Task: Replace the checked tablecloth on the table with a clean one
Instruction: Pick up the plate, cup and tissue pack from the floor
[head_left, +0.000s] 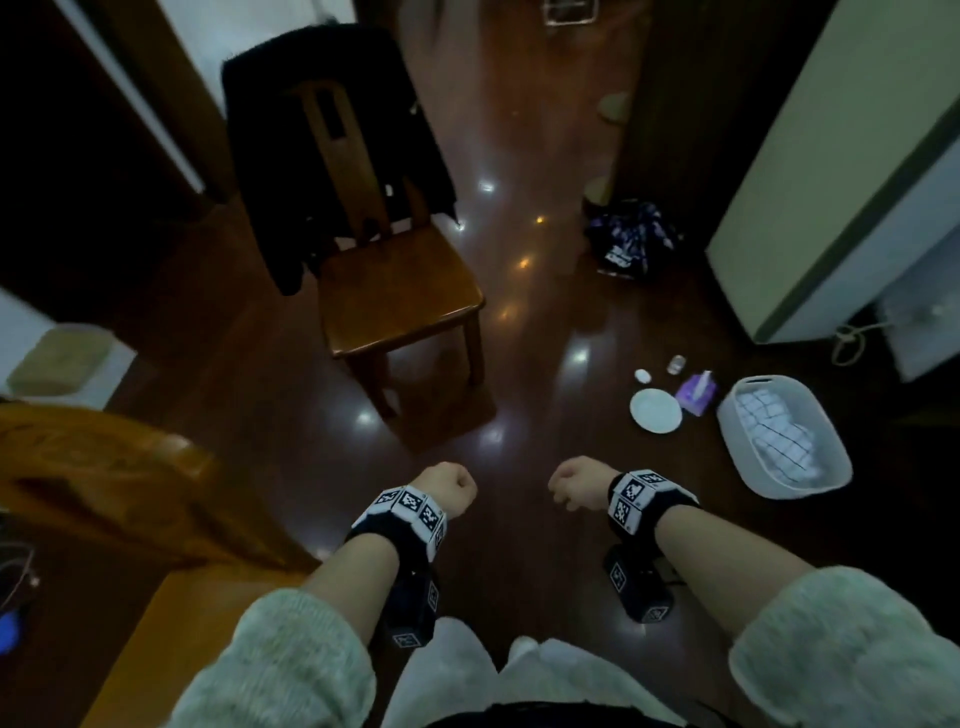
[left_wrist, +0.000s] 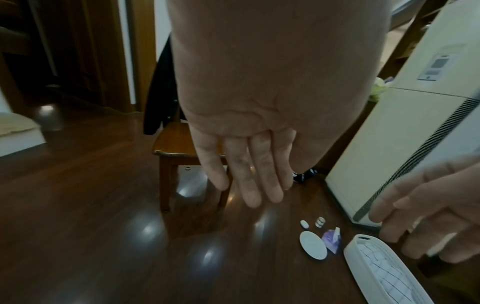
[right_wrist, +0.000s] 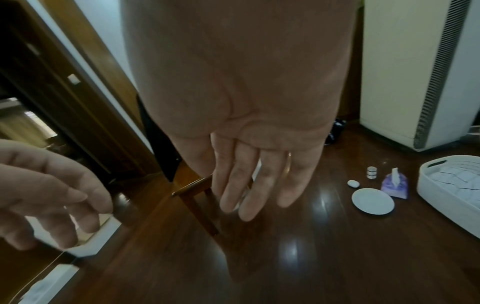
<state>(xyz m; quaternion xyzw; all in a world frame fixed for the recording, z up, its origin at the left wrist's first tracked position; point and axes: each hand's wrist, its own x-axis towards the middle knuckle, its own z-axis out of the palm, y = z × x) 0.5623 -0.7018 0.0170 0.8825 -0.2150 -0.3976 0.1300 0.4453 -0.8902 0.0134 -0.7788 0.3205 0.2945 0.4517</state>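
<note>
A white basket stands on the dark wood floor at the right, with a white cloth with dark check lines folded inside it. The left wrist view shows the basket at lower right, and the right wrist view has the same basket at its right edge. My left hand and right hand hang side by side over the floor, left of the basket. In the wrist views the left hand and the right hand have loose, straight fingers and hold nothing. A bare wooden table corner is at lower left.
A wooden chair with a black garment over its back stands ahead. On the floor by the basket lie a white plate, a purple tissue pack and a small bottle. A tall white appliance is at the right.
</note>
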